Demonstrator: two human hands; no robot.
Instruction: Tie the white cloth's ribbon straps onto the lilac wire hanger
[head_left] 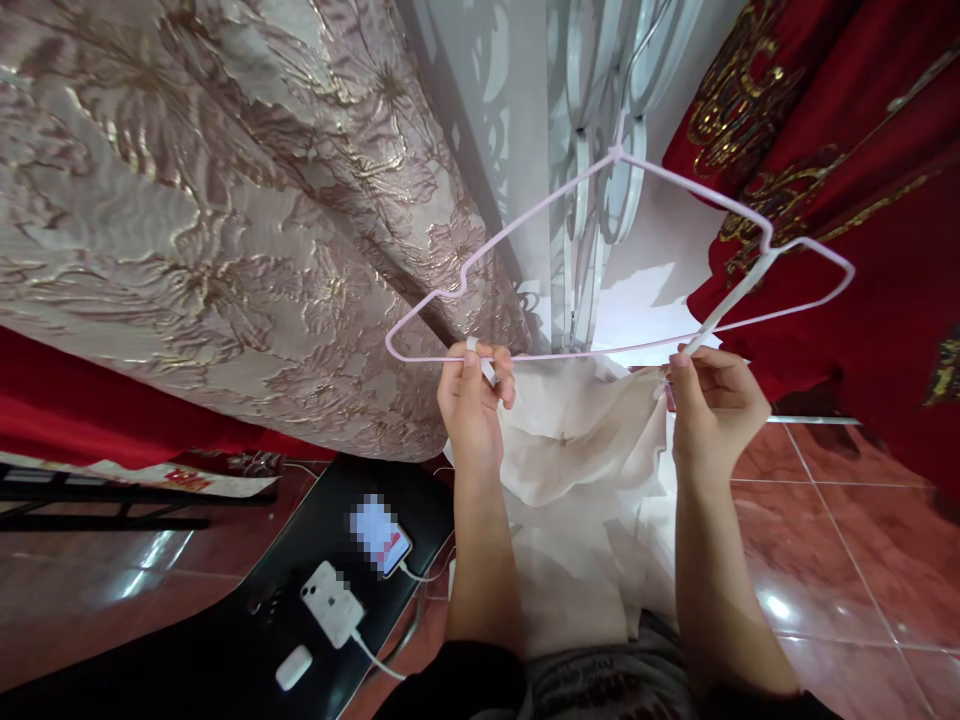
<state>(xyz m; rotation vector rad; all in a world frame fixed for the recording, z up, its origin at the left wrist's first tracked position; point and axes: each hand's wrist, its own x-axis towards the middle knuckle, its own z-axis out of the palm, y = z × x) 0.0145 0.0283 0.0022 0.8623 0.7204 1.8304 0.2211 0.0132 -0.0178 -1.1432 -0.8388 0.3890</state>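
A pale lilac wire hanger hangs by its hook in front of a grey metal rack. Below its bottom bar falls a sheer cream garment. One white strap of it loops over the right notch of the hanger. My right hand pinches the lower end of that strap, just under the bar. My left hand is closed at the left part of the bar, with a white strap between thumb and fingers. The left notch of the hanger carries no strap.
Shiny floral brocade fills the left, and red gold-trimmed cloth hangs at right. On a black seat at lower left lie two phones on white cables and a small white case. Red tiles cover the floor.
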